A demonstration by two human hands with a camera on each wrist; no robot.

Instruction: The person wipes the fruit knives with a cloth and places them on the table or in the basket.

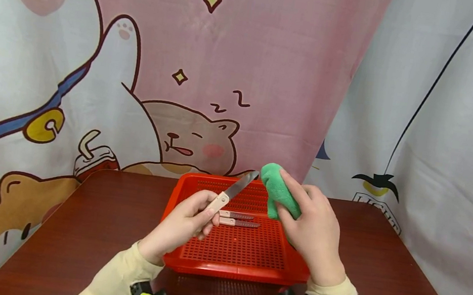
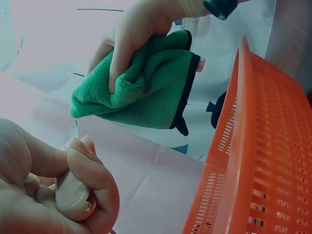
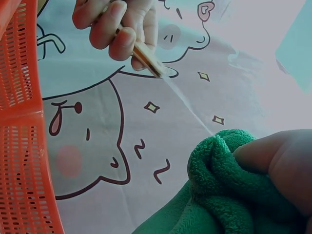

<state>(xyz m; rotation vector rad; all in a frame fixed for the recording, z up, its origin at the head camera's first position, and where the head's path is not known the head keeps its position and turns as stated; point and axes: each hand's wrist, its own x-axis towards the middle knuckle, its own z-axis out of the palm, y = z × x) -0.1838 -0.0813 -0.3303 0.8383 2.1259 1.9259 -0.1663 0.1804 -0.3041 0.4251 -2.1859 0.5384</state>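
Note:
My left hand grips a knife by its cream handle, with the blade pointing up and to the right. Bunched in my right hand is a green cloth, pinched between thumb and fingers. The cloth sits just beside the blade's tip in the head view. From the left wrist, the cloth shows a dark edge and hangs folded below the right hand. In the right wrist view the blade runs toward the cloth, and its tip meets the cloth's outline.
Below both hands a red perforated basket stands on the dark brown table. Two more knives with cream handles lie inside it, partly behind my left fingers. A curtain with cartoon animals hangs behind the table.

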